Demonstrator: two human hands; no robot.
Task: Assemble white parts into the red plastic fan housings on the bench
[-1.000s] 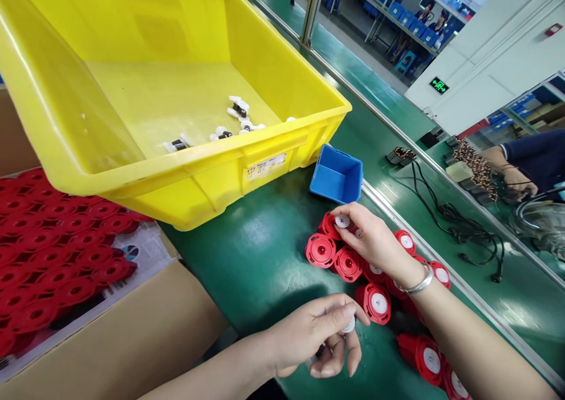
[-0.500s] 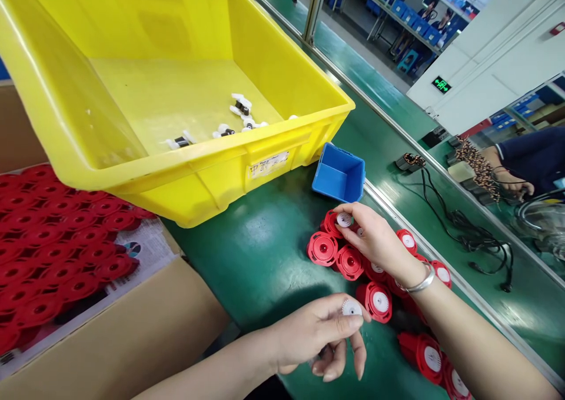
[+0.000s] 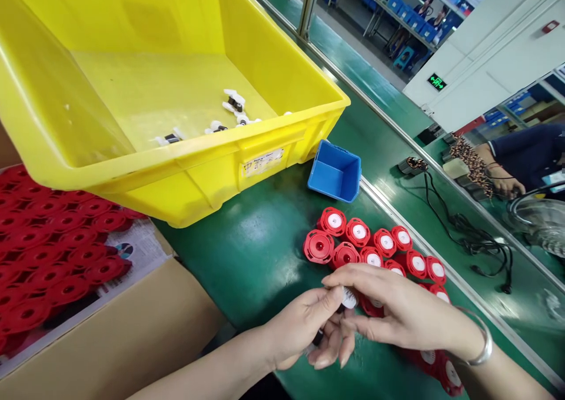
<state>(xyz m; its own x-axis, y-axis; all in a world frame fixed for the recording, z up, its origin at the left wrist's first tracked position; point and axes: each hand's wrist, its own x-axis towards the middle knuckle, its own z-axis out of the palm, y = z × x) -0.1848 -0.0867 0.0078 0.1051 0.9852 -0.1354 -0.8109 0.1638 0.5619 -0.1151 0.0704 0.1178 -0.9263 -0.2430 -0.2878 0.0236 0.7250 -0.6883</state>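
Observation:
In front of me, my left hand (image 3: 315, 326) pinches a white toothed gear (image 3: 348, 297) between thumb and fingers. A dark piece, partly hidden, shows among its curled lower fingers. Coming from the right, my right hand (image 3: 397, 303) closes its thumb and forefinger around the same gear. Beyond the hands stand several red round housings in rows. Most carry a white gear on top, such as the far-left one of the back row (image 3: 333, 220). Two at the near left have bare dark centres: one red housing (image 3: 318, 246) and its neighbour (image 3: 345, 254), partly behind my right hand.
A large yellow bin (image 3: 282, 130) holds a few white-and-black gear pieces (image 3: 233, 101). Beside it sits a small blue box (image 3: 334, 170). At left, a cardboard box (image 3: 145, 329) holds many red housings (image 3: 57, 247). Past the metal rail are cables (image 3: 459, 223) and another person's hand (image 3: 505, 179).
My right hand has left the back-left housing, where a white gear now sits, and has come to the gear in my left hand. The view has shifted slightly.

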